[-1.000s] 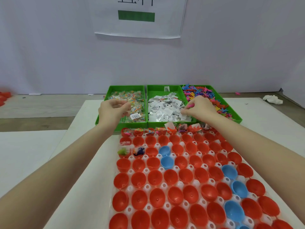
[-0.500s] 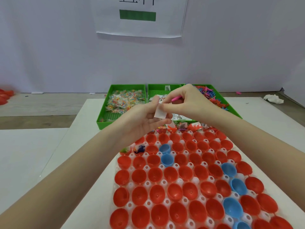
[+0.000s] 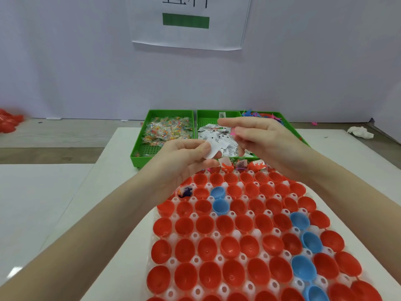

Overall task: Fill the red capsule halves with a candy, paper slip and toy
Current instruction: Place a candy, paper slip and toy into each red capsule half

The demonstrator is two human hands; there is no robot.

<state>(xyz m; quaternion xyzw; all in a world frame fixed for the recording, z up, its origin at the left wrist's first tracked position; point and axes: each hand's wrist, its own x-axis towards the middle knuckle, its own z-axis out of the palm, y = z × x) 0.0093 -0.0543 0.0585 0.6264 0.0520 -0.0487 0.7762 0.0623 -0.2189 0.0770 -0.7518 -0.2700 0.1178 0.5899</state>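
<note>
Red capsule halves (image 3: 227, 246) sit in the white tray (image 3: 217, 234) on the worktop; only the far row holds fillings (most stand empty); left hand (image 3: 182, 157) pinches a paper slip (image 3: 211, 149); right hand (image 3: 258, 135) fingers curl round a pink toy (image 3: 233, 133).

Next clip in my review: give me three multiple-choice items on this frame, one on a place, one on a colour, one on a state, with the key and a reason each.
1. Where do the wrapped candies lie?
A. left green tray
B. middle green tray
C. on the capsule rack

2. What colour are the few odd capsule halves among the red capsule halves?
A. yellow
B. blue
C. green

3. What does the left hand hold?
A. nothing
B. a red capsule half
C. a white paper slip

Key: 1 A, the candies fill the leftmost tray. 2 B, scattered halves are blue. 3 C, the fingers pinch the slip.
</note>
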